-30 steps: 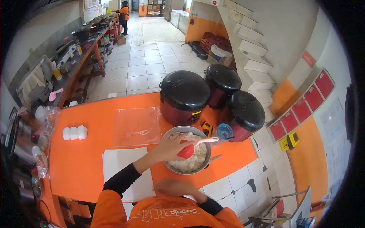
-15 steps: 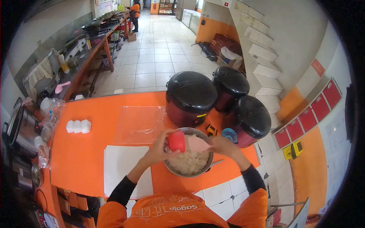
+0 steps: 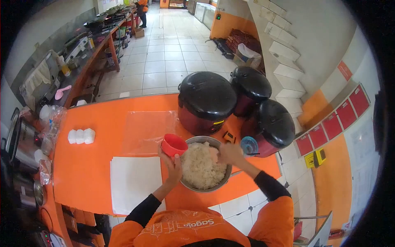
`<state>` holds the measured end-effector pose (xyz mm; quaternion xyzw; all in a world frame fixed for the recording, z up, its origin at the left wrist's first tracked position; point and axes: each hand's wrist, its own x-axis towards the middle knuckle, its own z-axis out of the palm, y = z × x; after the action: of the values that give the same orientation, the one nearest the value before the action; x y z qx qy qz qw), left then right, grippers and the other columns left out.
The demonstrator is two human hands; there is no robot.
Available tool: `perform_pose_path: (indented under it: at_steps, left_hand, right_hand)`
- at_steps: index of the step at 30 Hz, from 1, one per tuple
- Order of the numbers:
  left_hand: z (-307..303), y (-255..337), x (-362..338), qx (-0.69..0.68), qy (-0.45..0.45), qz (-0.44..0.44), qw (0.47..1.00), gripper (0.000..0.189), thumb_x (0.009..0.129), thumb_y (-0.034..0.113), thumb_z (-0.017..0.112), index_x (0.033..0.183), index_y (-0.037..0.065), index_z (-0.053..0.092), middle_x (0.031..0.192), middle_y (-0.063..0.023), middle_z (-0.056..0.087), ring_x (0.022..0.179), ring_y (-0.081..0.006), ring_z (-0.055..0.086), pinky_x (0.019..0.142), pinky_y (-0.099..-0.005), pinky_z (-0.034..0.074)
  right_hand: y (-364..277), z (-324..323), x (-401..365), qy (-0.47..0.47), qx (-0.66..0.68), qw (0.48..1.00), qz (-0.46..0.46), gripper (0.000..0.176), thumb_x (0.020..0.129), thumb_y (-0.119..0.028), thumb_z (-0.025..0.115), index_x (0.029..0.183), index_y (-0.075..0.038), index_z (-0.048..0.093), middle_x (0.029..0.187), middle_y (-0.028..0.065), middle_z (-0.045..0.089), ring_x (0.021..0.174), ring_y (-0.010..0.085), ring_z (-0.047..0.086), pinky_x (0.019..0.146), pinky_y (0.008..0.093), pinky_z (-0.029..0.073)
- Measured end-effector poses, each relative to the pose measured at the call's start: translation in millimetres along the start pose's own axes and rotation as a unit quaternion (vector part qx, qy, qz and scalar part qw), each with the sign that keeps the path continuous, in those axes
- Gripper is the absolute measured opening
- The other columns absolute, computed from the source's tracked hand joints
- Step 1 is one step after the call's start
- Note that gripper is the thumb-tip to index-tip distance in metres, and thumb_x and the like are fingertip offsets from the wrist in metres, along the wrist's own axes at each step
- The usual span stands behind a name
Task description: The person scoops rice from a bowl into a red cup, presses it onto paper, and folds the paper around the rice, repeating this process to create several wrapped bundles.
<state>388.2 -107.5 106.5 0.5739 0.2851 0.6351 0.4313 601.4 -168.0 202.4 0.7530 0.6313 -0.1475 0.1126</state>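
My left hand (image 3: 172, 164) grips a red bowl (image 3: 174, 145), tilted with its opening upward, at the left edge of a round metal pot (image 3: 204, 190). Cooked white rice (image 3: 200, 166) fills the pot. My right hand (image 3: 230, 154) is closed around the handle of a pale pink rice paddle (image 3: 214, 154), whose blade is partly sunk in the rice. White sheets of paper (image 3: 135, 185) lie to the left of the pot. Behind them is a clear plastic bag (image 3: 150, 129), flat on the orange table (image 3: 88, 173).
Three rice cookers with black lids (image 3: 207, 94) stand beyond the pot. By them are a blue-rimmed clear container (image 3: 249, 145) and a yellow-black object (image 3: 228, 137). White molded pieces (image 3: 81, 136) sit at the left. A person (image 3: 142, 11) stands by the far counter.
The red bowl has moved left, away from above the rice, and turned opening upward. The paddle has gone from beside the bowl down into the rice.
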Motion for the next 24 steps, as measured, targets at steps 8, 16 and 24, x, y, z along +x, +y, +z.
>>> perform_pose_path:
  at_steps: [8,16,24]
  left_hand:
    - [-13,-9,-9,0.058,-0.016,-0.094,0.994,0.067,0.098,0.027,0.045,0.144,-0.001,0.006,0.147,-0.0201,0.016,0.134,-0.0307,0.024,0.111,-0.0406,0.022]
    - [-5,-5,-1,0.063,-0.039,-0.042,0.996,0.068,0.095,0.016,0.047,0.144,-0.003,0.004,0.146,-0.0208,0.016,0.133,-0.0312,0.025,0.11,-0.0413,0.024]
    - [-9,13,2,0.073,-0.071,-0.15,0.983,0.072,0.093,0.014,0.05,0.144,-0.003,0.002,0.144,-0.0222,0.017,0.133,-0.0311,0.025,0.11,-0.0409,0.025]
  right_hand:
    - [-65,14,-78,0.116,-0.173,0.97,-0.125,0.014,0.074,-0.015,0.061,0.084,-0.012,0.069,0.071,0.0094,0.066,0.066,0.0232,0.067,0.054,0.0383,0.053]
    - [-7,-12,52,0.143,-0.192,0.945,-0.224,0.013,0.07,-0.02,0.064,0.067,-0.008,0.067,0.066,0.01,0.066,0.061,0.0273,0.067,0.052,0.0408,0.053]
    - [-23,2,9,0.109,-0.164,0.934,-0.298,0.021,0.08,-0.015,0.056,0.093,-0.002,0.066,0.077,0.0127,0.067,0.067,0.0273,0.067,0.057,0.0394,0.054]
